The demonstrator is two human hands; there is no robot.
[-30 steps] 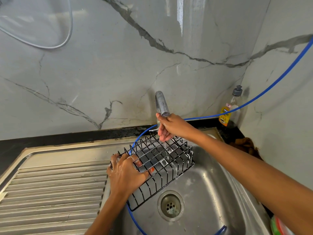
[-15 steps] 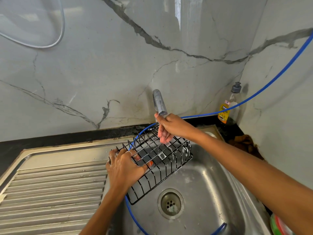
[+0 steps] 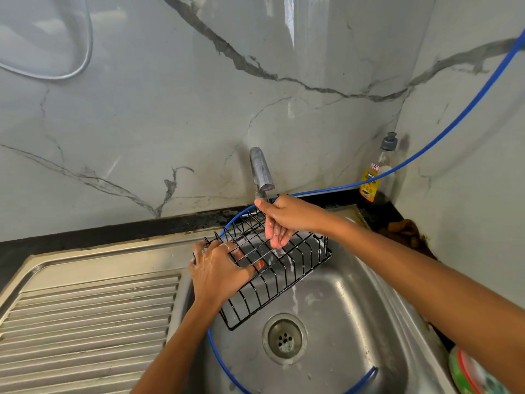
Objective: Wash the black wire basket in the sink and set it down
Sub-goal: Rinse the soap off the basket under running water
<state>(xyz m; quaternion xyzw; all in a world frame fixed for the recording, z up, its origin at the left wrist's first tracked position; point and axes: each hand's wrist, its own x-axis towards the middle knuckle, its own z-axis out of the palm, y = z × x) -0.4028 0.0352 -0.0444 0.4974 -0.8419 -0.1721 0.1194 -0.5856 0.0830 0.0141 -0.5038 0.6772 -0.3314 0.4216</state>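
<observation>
A: Basket location?
B: Black wire basket [image 3: 272, 265] is in the sink [image 3: 355, 308], tilted, over the basin's back-left part, its lower corner just beside the drain [image 3: 285, 339]. Looks wet and soapy.

A: Left hand?
B: Left hand [image 3: 218, 271] is on the basket's left end by the basin's left wall. Fingers [image 3: 231, 253] curled over the wires, thumb hooked through lower down, so it grips the basket. Ring on one finger.

A: Right hand?
B: Right hand [image 3: 284, 220] sits under the tap [image 3: 261, 170], above the basket's back edge. Fingers hang down, loosely together, fairly straight, pinching nothing. Whether the tips touch the wires, cannot tell. Water runs from the tap onto this hand.

A: Anything else?
B: Blue hose [image 3: 426, 146] comes from the upper right along the wall, passes behind the right hand, loops under the basket and curves along the basin's near side. Ribbed drainboard [image 3: 85, 322] left of the basin. Soap bottle [image 3: 376, 177] with a yellow label stands in the bench's back-right corner. Brown cloth [image 3: 406, 230] lies near it. Green-and-red item [image 3: 471, 373] at the bench's near-right edge, blurred.
</observation>
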